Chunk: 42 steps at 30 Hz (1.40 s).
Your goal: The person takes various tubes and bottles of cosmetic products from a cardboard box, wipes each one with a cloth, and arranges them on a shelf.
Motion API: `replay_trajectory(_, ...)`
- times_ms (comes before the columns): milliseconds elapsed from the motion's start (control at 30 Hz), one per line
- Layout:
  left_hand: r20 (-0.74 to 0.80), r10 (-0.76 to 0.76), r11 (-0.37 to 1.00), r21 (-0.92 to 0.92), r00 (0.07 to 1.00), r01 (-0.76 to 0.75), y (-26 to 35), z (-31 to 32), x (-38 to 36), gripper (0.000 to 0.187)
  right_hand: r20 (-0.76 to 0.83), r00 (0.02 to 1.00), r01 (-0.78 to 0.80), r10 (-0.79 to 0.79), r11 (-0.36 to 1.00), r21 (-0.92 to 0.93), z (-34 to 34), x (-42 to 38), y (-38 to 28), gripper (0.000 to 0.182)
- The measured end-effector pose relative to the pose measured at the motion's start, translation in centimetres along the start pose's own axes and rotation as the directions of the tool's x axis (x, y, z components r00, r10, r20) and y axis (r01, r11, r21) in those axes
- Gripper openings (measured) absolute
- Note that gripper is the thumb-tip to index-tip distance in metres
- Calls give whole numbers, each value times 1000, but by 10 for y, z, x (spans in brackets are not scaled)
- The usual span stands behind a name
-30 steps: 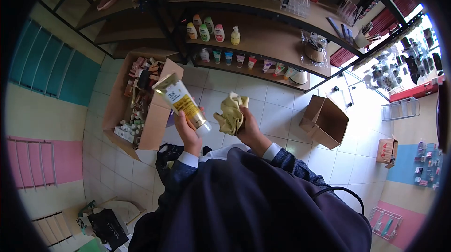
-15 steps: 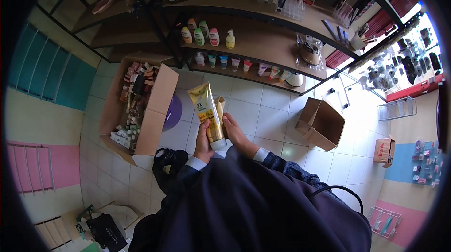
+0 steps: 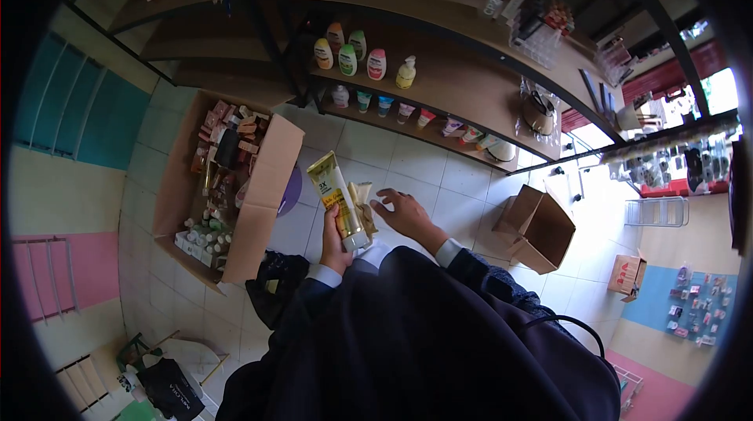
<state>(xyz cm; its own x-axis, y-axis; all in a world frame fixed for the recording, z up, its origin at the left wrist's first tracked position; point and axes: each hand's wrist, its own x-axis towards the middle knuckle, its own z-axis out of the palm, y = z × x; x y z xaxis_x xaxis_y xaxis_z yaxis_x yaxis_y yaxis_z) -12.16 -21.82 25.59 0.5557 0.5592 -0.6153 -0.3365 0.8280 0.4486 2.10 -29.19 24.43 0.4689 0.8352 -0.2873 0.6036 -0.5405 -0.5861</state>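
My left hand (image 3: 332, 239) grips a gold and white cosmetic tube (image 3: 335, 193) by its capped lower end, holding it upright in front of my chest. A yellowish cloth (image 3: 363, 203) is bunched against the tube's right side, held there by the same hand. My right hand (image 3: 405, 214) hovers just right of the cloth with its fingers spread, and nothing is in it. Dark sleeves with white cuffs cover both arms.
An open cardboard box (image 3: 263, 185) full of small cosmetic packs sits on the tiled floor to the left. An empty open box (image 3: 541, 225) lies to the right. Wooden shelves (image 3: 439, 68) ahead carry bottles (image 3: 357, 48) and tubes. A black bag (image 3: 271, 284) lies by my left side.
One second ago my right hand held the cloth apart from the tube. It brought the cloth against the tube, then let go and opened. The left hand now holds both.
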Motion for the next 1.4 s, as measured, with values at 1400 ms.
replay_trajectory(1400, 583, 163, 515, 638, 796, -573, -116, -163, 482, 39, -394, 806, 371, -441, 896, -244, 33, 245, 358, 41)
